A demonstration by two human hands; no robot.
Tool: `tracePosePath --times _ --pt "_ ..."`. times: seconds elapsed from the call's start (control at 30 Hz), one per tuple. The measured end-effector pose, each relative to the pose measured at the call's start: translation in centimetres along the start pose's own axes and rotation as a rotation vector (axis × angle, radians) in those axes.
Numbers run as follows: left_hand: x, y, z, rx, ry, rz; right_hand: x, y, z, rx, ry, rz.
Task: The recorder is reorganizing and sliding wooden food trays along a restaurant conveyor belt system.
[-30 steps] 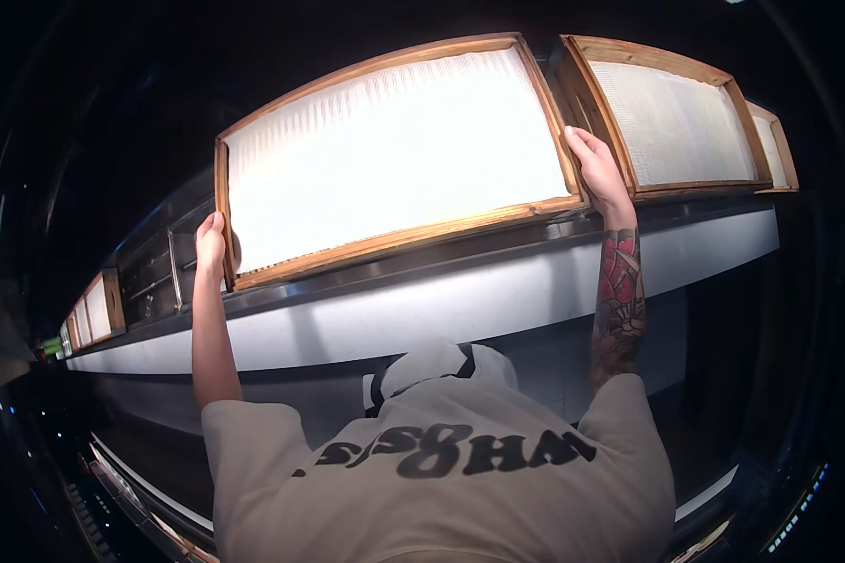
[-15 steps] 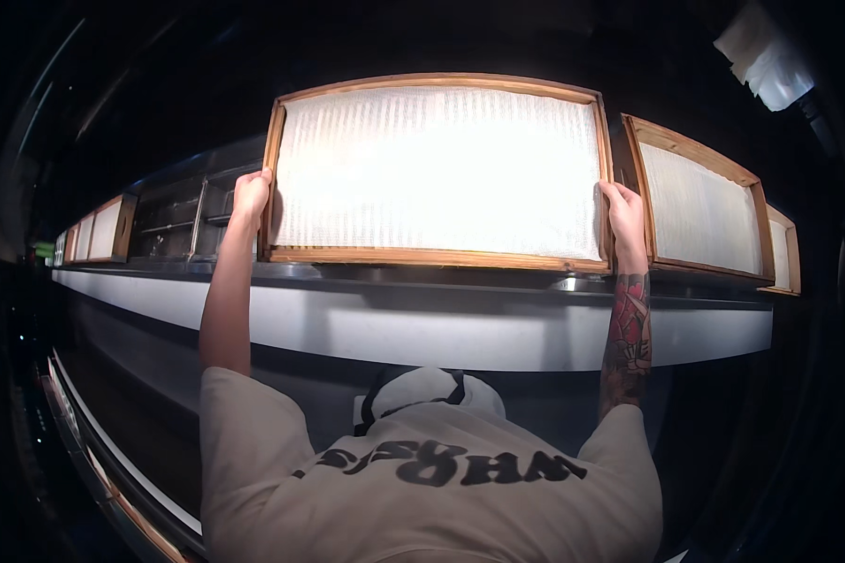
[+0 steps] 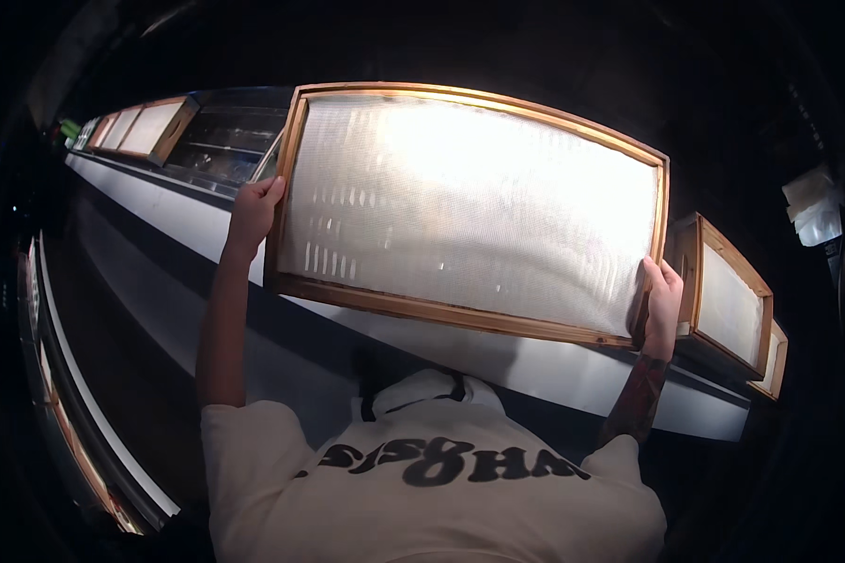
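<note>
A large wooden-framed tray [image 3: 469, 216] with a pale mesh face is held up between my two hands. On its left side rail, my left hand [image 3: 256, 211] is closed, with the thumb against the wood. The fingers of my right hand [image 3: 664, 298] grip the opposite rail near its lower corner. The tray tilts, its right end lower in the picture. Bright glare washes out the upper part of the mesh, and slots or marks of light show at the lower left.
Behind the tray runs a long counter with a white front [image 3: 150, 192] and a dark open metal section [image 3: 225, 136]. Similar framed trays [image 3: 732, 281] stand to the right, and more [image 3: 150, 127] at the far left. A pale object [image 3: 814, 206] hangs at the right.
The view has turned, so the counter now slopes down to the right. The tray has tilted with its right end lower, and its glare has shifted upward. Both hands keep their hold.
</note>
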State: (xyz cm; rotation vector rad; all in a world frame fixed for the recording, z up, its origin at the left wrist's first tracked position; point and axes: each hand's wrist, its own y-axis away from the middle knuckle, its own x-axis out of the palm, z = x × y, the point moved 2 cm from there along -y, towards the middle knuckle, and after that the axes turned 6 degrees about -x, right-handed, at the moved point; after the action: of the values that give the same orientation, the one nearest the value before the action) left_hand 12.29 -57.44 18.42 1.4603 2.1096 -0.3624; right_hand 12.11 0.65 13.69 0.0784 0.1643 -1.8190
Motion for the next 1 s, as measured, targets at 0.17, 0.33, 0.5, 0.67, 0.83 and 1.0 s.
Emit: tracePosePath --times 0.17,0.33,0.5,0.67,0.83,1.0 --pt "-7.1 3.0 6.4 0.065 0.233 0.086 7.5 2.9 0.7 0.02 0.05 0.063" --pt "-16.2 5.9 12.0 0.094 0.403 0.076 15.0 6.7 3.3 0.196 0.062 0.092" --pt "-24.0 5.1 16.3 0.076 0.608 0.075 24.2 9.5 6.0 0.181 0.103 0.148" --pt "-29.6 1.7 21.9 0.053 0.578 0.044 32.8 10.8 6.8 0.281 0.147 0.157" --pt "-34.1 -3.6 28.5 0.069 0.469 -0.013 41.8 10.3 5.6 0.264 0.133 0.239" --pt "-39.6 -10.4 32.4 0.028 0.396 -0.019 51.5 9.9 2.1 0.14 0.162 0.205"
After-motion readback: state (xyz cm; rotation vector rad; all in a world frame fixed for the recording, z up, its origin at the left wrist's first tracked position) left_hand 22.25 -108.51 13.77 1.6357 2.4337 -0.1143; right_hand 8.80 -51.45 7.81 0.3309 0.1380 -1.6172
